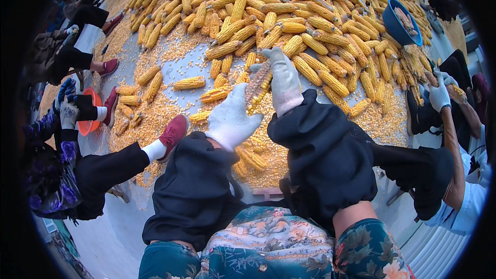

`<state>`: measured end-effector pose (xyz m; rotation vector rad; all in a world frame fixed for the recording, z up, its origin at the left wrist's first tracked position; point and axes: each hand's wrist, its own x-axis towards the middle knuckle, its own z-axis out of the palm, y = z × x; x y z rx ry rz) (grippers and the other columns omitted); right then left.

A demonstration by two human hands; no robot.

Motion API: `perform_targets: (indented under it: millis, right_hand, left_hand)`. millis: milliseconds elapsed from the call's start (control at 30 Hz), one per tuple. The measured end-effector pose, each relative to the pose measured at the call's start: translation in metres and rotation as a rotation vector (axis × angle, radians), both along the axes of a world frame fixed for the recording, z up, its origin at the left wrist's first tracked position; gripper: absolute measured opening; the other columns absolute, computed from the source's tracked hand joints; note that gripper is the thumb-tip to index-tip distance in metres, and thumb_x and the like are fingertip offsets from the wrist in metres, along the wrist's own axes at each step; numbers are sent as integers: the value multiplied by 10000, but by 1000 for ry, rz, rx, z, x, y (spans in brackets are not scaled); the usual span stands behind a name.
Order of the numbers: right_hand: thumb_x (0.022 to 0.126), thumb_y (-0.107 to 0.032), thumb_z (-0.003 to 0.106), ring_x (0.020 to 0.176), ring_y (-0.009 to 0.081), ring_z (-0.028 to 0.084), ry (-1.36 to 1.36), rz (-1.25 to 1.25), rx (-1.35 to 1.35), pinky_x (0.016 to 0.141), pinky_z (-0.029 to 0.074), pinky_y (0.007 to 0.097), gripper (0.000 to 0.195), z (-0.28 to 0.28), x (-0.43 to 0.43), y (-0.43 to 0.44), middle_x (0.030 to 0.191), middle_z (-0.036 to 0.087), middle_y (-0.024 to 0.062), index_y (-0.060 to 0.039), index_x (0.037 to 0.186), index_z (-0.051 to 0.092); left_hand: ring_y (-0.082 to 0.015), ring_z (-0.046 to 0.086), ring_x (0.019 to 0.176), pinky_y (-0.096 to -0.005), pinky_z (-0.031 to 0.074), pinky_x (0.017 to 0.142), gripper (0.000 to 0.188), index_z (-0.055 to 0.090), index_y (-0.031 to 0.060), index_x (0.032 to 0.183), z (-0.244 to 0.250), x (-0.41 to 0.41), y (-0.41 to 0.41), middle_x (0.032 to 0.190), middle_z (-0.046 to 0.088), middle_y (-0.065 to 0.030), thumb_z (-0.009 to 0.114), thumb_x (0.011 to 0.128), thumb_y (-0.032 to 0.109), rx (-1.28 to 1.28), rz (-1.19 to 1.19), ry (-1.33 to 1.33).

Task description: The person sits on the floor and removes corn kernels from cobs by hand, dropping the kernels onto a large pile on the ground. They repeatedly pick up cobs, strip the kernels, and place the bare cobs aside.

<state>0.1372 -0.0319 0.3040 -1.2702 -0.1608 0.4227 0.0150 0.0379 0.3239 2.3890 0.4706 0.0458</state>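
Observation:
Both of my hands wear pale knitted gloves and hold one partly shelled corn cob [257, 84] between them. My left hand [234, 118] is at the cob's lower left, thumb spread to the right. Around the upper right side of the cob, my right hand [279, 79] is closed with its fingers over the top end. Reddish bare cob shows on the left of the piece, with yellow kernels left along its lower right edge. Loose kernels [267, 124] and several whole ears [252, 157] lie beneath my hands. A big heap of yellow ears [294, 7] rises just beyond.
A blue basin [390, 27] holding bare cobs rests on the heap at right. At left, an orange basin [94, 99] stands by a seated person in red shoes [173, 133]. Another person's gloved hands [440, 95] hold cobs at right. Kernels cover much of the grey ground [174, 68].

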Motion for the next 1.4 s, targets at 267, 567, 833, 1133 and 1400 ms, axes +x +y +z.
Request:
perform_targets:
  millis: [267, 567, 833, 1133, 1400]
  right_hand:
    - [945, -367, 538, 497, 123, 545, -79, -108, -171, 476, 449, 269, 349, -9, -2, 12, 643, 595, 74, -20, 987, 537]
    - [949, -403, 525, 749, 122, 598, -218, 172, -227, 699, 483, 256, 411, 2, 20, 3, 804, 643, 79, -14, 1061, 599]
    - [914, -346, 594, 905, 191, 619, 186, 477, -15, 791, 517, 323, 513, 31, -2, -10, 1056, 603, 114, -42, 1292, 426]
    - [932, -384, 550, 521, 126, 562, 37, 48, -119, 510, 472, 264, 412, 22, -13, 8, 669, 605, 64, 1, 1078, 550]
    - [938, -333, 557, 626, 98, 550, -117, 168, -59, 598, 425, 221, 357, 24, 17, 1, 699, 623, 64, -2, 1063, 599]
  left_hand:
    - [-409, 620, 882, -441, 503, 720, 816, 338, -9, 1322, -9, 2, -18, 1073, 568, -253, 723, 711, 370, 100, 23, 6]
    - [-139, 582, 661, -279, 487, 616, 488, 494, 2, 1136, 29, -7, 10, 844, 590, -45, 707, 718, 139, -1186, 15, 53]
    - [-154, 609, 623, -278, 494, 559, 453, 496, -9, 1150, 31, -5, 18, 840, 612, -86, 658, 751, 128, -1357, 19, 36]
    - [-409, 600, 987, -448, 468, 854, 699, 406, 33, 1246, 1, 5, -21, 1042, 618, -247, 755, 694, 283, -299, 148, -38]
    - [-127, 594, 603, -246, 456, 506, 529, 452, -19, 1200, 29, -3, 11, 843, 607, -92, 698, 760, 142, -1291, -32, 75]
